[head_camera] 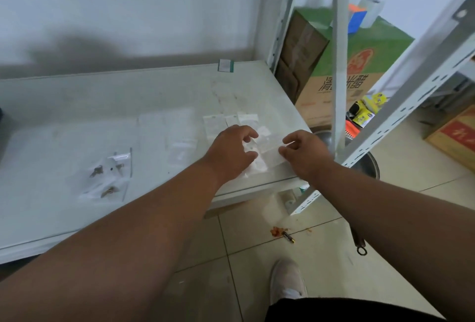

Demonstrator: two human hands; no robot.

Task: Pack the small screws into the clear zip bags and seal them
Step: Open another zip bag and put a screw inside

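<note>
While right hand (303, 153) pinches the near-right edge of a clear bag (267, 146) between thumb and forefinger, left hand (231, 152) curls its fingers onto the bag's left side. Bag lies flat near the table's (77, 218) right corner, long axis running near-left to far-right. Filled bags (108, 177) lie well left.

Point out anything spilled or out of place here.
On the floor tiles below the table edge lies a reddish-orange spill with a small dark cylinder beside it. Nothing on the table looks disturbed.
</note>
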